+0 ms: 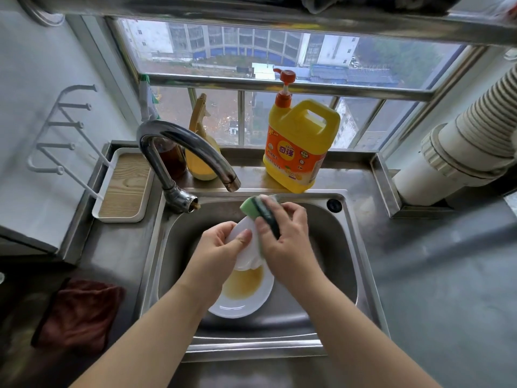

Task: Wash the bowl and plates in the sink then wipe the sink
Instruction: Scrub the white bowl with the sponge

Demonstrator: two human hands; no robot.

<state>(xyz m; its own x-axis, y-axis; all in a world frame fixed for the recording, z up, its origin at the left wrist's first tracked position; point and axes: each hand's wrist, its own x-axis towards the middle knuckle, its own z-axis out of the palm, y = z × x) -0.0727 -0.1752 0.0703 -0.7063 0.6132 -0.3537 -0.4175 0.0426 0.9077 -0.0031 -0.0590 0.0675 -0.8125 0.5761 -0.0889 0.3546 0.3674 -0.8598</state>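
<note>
Over the steel sink (347, 247), my left hand (221, 247) grips a white dish (246, 256) by its rim, thumb across its face; whether it is a bowl or a plate is unclear. My right hand (285, 236) holds a green sponge with a dark scouring side (257, 210) against the dish's upper right edge. Below them in the basin lies a white plate (243, 301) with a pool of yellowish-brown residue in its middle. My hands hide part of the held dish.
A curved chrome faucet (179, 152) arches over the sink's back left, no water running. A yellow detergent jug with a red pump (299, 147) stands behind the sink beside an amber spray bottle (201, 147). A red-brown cloth (78, 312) lies on the left counter. A white tray (123, 186) sits at the back left.
</note>
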